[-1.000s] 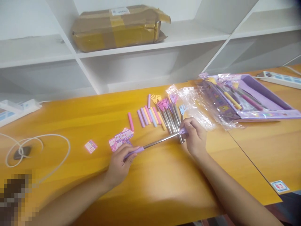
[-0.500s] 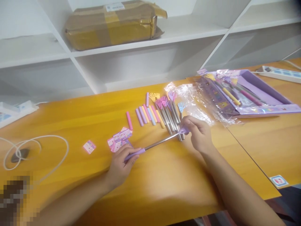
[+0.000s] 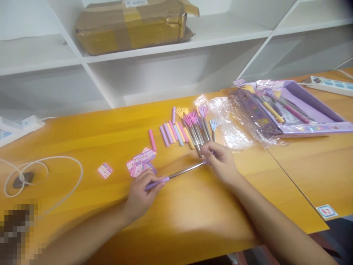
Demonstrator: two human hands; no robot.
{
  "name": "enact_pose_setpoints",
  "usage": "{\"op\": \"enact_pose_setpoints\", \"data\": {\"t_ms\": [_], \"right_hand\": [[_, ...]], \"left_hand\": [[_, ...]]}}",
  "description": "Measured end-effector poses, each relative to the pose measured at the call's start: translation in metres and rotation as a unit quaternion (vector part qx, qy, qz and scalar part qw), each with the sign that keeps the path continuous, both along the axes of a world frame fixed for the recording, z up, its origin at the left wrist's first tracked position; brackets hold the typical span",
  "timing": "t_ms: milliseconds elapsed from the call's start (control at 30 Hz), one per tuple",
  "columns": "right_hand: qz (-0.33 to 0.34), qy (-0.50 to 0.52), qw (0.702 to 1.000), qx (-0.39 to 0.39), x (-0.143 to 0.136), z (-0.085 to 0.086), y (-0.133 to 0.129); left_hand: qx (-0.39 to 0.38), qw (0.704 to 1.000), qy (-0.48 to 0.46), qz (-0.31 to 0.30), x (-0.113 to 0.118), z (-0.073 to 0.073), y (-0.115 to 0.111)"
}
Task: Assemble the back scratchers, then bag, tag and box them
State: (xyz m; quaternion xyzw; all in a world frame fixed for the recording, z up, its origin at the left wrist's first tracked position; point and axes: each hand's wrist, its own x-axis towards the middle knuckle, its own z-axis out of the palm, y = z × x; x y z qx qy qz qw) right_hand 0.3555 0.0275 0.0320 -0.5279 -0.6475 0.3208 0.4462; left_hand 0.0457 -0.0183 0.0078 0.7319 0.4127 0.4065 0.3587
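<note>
Between both hands a back scratcher [image 3: 186,170] with a silver rod is held low over the table. My left hand [image 3: 142,191] is closed around its purple handle. At the other end my right hand [image 3: 220,162] is closed on the rod's end, and the fingers hide the purple head. Just beyond the right hand lie several metal back-scratcher rods [image 3: 196,134] with yellow, pink, purple and blue hand-shaped heads. Left of these is a row of loose coloured handle tubes [image 3: 172,134]. Past my left hand lies a pile of printed cards [image 3: 142,162].
A purple display box [image 3: 317,128] with wrapped back scratchers sits at the right, clear plastic bags [image 3: 234,129] beside it. A pink tube [image 3: 152,140] and a single card [image 3: 105,170] lie apart. White cable [image 3: 79,173] loops at the left. Shelving with a carton [image 3: 135,31] stands behind.
My right hand has moved left and slightly down, closer to my left hand, and its fingers now cover the purple head. Less of the rod shows. My left hand keeps its grip.
</note>
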Motion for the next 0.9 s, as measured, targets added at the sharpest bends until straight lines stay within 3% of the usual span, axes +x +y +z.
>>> {"op": "enact_pose_setpoints", "data": {"t_ms": [367,900], "right_hand": [[0.045,-0.011,0.998,0.050,-0.022,-0.005,-0.011],[0.028,-0.015,0.997,0.070,-0.052,-0.008,-0.032]], "left_hand": [[0.017,1.000,-0.008,0.001,0.001,-0.001,-0.002],[0.037,0.999,-0.020,-0.012,0.001,-0.002,-0.005]]}}
